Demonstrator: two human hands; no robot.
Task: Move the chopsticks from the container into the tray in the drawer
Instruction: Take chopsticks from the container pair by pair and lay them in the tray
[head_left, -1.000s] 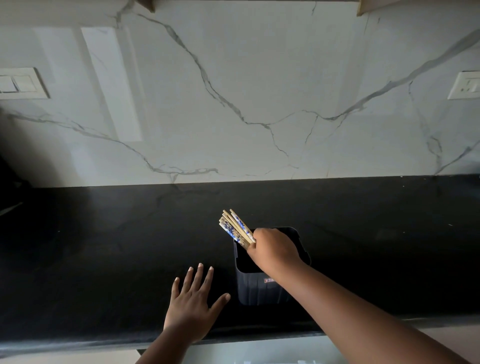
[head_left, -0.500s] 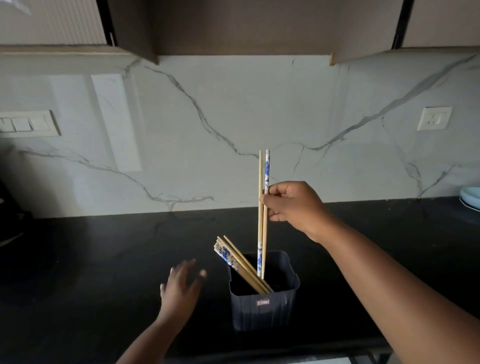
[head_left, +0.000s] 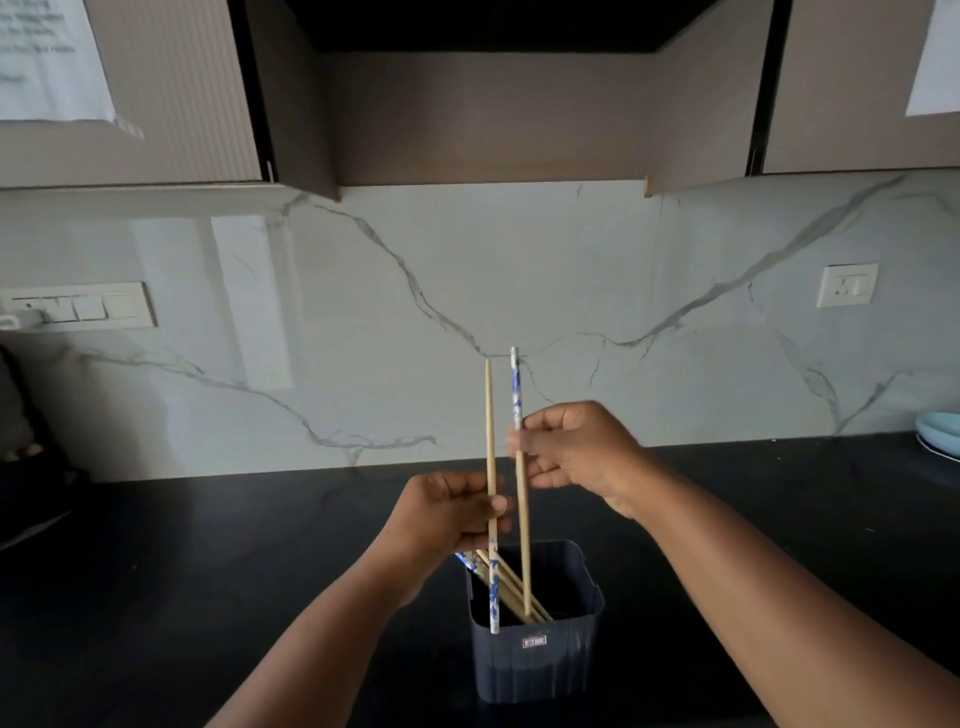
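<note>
White veined marble backsplash (head_left: 467, 291) behind a black countertop (head_left: 208, 571).

A home kitchen is shown: a black countertop (head_left: 208, 571) is backed by a white marble-veined backsplash (head_left: 467, 291), with brown wall cabinets (head_left: 171, 93) mounted above. A switch panel (head_left: 78, 310) and a wall socket (head_left: 847, 285) are set into the backsplash, and pale blue plates (head_left: 940, 434) are stacked at the counter's right edge. A dark container (head_left: 535, 660) of chopsticks (head_left: 511, 587) is seen on the counter.
</note>
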